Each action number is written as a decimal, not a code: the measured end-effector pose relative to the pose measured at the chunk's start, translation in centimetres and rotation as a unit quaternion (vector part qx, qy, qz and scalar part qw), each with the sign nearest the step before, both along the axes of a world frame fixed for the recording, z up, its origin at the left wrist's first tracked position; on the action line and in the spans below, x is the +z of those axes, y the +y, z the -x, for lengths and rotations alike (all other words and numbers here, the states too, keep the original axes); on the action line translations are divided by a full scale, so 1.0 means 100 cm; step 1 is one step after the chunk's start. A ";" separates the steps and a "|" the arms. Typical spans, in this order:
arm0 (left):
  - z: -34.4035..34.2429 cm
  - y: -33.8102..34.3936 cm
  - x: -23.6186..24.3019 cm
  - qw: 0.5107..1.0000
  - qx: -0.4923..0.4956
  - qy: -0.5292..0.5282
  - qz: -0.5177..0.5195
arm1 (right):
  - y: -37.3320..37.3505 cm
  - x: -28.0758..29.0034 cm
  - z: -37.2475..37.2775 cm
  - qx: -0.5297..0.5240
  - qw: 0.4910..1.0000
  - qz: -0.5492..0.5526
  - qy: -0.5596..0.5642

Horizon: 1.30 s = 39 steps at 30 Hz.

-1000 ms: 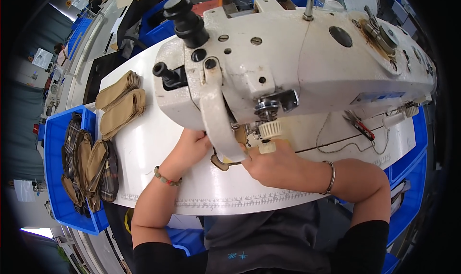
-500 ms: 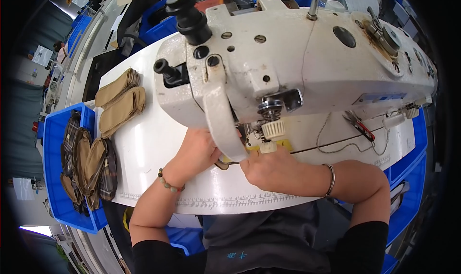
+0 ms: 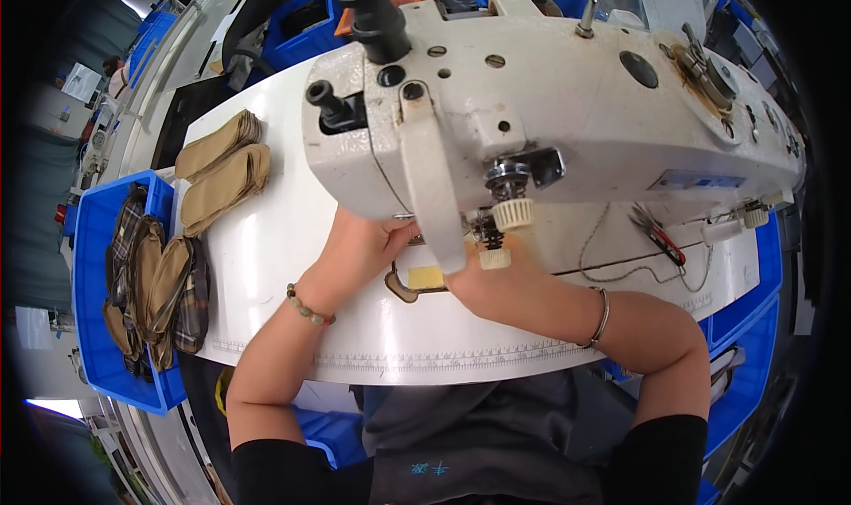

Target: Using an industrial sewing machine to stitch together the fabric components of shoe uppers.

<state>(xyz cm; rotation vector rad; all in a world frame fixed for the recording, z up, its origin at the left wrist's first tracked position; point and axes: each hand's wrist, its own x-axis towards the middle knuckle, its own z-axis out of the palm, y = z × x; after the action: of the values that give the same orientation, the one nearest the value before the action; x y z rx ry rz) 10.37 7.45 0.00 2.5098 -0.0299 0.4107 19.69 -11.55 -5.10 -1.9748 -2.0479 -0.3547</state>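
Centrally, seen from above, a person works with two bare hands at a white sewing machine (image 3: 550,106) on a white table (image 3: 266,275). Between the hands lies a small curved piece with a brown edge (image 3: 404,291), flat beneath the machine's head and partly hidden by a curved white lever (image 3: 434,186); a yellow patch (image 3: 425,277) shows within its curve. The left hand (image 3: 359,248), above a beaded bracelet (image 3: 310,305), is bent with thumb and fingers close together near the needle area; whether they pinch the piece cannot be told. The right hand (image 3: 496,282) curls beside the lever, its fingertips hidden, so its grip cannot be told either. Two stacks of tan fabric pieces (image 3: 223,182) lie at the table's left, near a blue bin (image 3: 93,328) holding tan and plaid items (image 3: 160,283). Red-handled snips (image 3: 660,239) and a loose cord (image 3: 603,278) rest at the right.
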 end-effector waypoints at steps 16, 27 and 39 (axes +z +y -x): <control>-0.005 0.001 -0.002 0.993 0.049 0.035 0.105 | -0.002 0.002 -0.005 0.005 1.000 -0.025 0.018; -0.001 0.009 -0.006 0.996 0.010 0.036 0.082 | 0.005 -0.010 -0.005 -0.010 0.995 -0.048 0.091; -0.004 0.007 -0.004 0.991 0.017 0.021 0.129 | -0.002 0.009 -0.002 -0.022 0.998 -0.034 0.054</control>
<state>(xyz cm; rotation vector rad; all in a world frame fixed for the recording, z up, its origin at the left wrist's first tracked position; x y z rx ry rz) 10.82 8.18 -0.39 2.2650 0.0791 0.3517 19.87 -11.73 -4.16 -1.9561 -1.9041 -0.3142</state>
